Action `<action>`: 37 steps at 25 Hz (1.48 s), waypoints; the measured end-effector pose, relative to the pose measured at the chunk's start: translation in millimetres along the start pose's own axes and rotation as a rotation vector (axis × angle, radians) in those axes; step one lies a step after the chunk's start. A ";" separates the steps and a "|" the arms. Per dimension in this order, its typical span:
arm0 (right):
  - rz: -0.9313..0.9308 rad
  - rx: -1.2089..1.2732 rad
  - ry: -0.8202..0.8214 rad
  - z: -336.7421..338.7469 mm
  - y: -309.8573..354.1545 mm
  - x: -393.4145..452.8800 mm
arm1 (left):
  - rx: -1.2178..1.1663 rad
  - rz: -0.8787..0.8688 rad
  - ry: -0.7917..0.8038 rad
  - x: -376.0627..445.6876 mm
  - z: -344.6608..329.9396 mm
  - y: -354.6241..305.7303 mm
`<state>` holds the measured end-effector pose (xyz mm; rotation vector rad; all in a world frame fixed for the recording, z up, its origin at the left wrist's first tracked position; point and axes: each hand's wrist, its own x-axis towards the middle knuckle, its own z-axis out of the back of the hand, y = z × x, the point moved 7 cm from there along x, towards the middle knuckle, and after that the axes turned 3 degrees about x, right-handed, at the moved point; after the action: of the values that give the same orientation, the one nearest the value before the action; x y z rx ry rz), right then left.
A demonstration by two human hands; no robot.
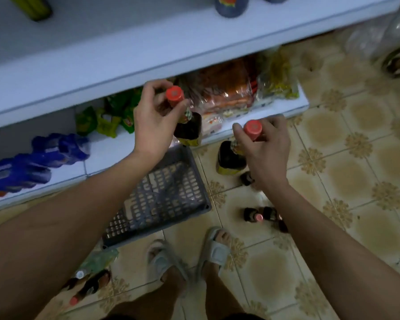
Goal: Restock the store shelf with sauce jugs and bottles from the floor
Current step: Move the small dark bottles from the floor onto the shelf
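Observation:
My left hand [151, 121] grips the neck of a dark sauce bottle with a red cap [187, 125], held in the air in front of the low white shelf [148, 144]. Just to the right, my right hand [267, 148] holds a second dark sauce bottle with a red cap [229, 158] by its neck, above the tiled floor. More small dark bottles [261, 215] stand on the floor under my right forearm. Two more bottles [88, 287] lie at the bottom left.
A grey plastic crate [162, 199] sits on the floor against the low shelf. That shelf carries blue packs [32, 160], green packets [106, 116] and orange wrapped goods [226, 88]. The upper shelf [125, 54] juts out above, with a dark bottle [231, 5]. Clear jars [383, 42] lie at the right.

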<state>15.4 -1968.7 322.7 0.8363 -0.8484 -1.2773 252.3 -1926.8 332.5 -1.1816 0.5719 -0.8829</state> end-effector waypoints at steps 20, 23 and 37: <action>0.228 0.461 0.287 -248.2 251.6 124.8 | 0.029 -0.201 -0.379 158.3 253.1 -35.6; 0.212 0.417 0.330 -281.1 247.8 134.5 | 0.025 -0.172 -0.415 170.2 268.4 -23.3; 0.106 0.291 0.406 -333.5 234.8 152.7 | 0.072 -0.108 -0.393 195.3 267.4 14.5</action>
<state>431.4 -2078.4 390.4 1.2166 -0.7454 -0.8583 573.7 -1942.2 411.7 -1.2871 0.1579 -0.7286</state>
